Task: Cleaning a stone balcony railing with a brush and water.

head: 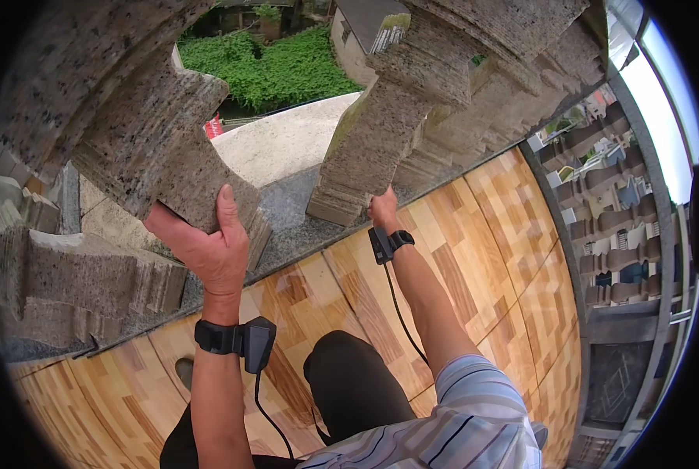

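My left hand [208, 246] is against the lower part of a speckled stone baluster [150, 135], its thumb on the near face and the fingers passing round behind. My right hand [384, 208] is at the foot of another stone baluster [373, 140] to the right; its fingers are partly hidden beside the stone, so what it holds cannot be told. Both balusters stand on a grey stone base [288, 205]. Each wrist wears a black strap with a small cabled device.
More stone balusters [80, 269] line the left and stretch away at upper right. Wood-patterned floor tiles [302, 299] lie below. Beyond the balusters are a pale ledge [290, 135], green foliage [273, 64] and a building. A mirror-like glass panel [619, 234] stands right.
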Demonstrator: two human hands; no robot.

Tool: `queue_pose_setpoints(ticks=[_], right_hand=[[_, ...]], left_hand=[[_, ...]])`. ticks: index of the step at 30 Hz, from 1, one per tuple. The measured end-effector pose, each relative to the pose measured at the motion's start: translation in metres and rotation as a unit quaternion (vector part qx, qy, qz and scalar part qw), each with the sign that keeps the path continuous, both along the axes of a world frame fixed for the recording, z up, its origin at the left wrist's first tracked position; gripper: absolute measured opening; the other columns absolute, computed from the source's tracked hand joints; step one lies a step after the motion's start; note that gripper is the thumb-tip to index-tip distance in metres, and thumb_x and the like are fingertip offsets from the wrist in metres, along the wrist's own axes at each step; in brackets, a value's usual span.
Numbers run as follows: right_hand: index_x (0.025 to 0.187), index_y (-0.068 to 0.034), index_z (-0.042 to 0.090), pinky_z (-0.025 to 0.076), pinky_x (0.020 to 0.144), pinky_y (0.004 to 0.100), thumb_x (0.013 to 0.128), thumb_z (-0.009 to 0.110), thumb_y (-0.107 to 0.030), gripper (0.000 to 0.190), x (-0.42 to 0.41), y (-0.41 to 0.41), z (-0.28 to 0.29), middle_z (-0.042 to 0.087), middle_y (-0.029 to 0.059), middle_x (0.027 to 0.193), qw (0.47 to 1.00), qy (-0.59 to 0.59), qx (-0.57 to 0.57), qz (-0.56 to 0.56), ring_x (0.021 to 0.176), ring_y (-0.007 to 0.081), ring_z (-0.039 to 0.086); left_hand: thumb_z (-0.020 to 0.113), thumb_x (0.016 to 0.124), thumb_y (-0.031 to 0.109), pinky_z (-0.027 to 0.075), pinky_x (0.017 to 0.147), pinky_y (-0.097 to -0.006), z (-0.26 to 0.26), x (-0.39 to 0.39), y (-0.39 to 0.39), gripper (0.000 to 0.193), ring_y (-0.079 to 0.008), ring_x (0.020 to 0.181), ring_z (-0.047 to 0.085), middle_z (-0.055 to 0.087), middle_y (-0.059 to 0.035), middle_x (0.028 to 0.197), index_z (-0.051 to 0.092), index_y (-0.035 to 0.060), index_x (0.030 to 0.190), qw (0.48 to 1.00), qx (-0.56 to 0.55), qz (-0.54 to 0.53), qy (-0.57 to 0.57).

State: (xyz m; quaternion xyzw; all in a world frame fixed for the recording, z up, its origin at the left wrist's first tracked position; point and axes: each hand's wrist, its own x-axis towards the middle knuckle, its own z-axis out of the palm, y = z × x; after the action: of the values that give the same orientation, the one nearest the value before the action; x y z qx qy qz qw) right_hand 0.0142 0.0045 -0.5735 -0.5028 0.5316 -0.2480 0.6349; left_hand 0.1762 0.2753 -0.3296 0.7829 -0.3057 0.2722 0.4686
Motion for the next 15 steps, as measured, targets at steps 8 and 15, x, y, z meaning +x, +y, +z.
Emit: queue_pose_setpoints(ticks=[8,15], right_hand=[[0.143,-0.023,0.031,0.032,0.038,0.0223,0.086,0.037,0.004,0.064,-0.035,-0.122,0.015,0.046,0.0026,0.073,0.963,-0.241,-0.049,-0.111,0.046,0.0084,0.039],[0.141,-0.027,0.034,0.034,0.041,0.0224,0.086,0.036,0.004,0.063,-0.028,-0.010,0.038,0.047,0.0014,0.072,0.985,-0.137,0.032,-0.099,0.048,0.0084,0.040]], left_hand=[[0.070,0.083,0.025,0.029,0.101,-0.0455,0.007,-0.015,-0.049,0.078,-0.0380,0.118,0.037,0.035,-0.0243,0.126,0.022,-0.0066,0.136,0.996,-0.085,-0.022,-0.024],[0.067,0.085,0.024,0.018,0.111,-0.0429,0.006,-0.008,-0.018,0.091,-0.0369,0.137,0.018,0.012,-0.0281,0.146,0.003,-0.0068,0.143,1.000,-0.026,-0.014,-0.003]])
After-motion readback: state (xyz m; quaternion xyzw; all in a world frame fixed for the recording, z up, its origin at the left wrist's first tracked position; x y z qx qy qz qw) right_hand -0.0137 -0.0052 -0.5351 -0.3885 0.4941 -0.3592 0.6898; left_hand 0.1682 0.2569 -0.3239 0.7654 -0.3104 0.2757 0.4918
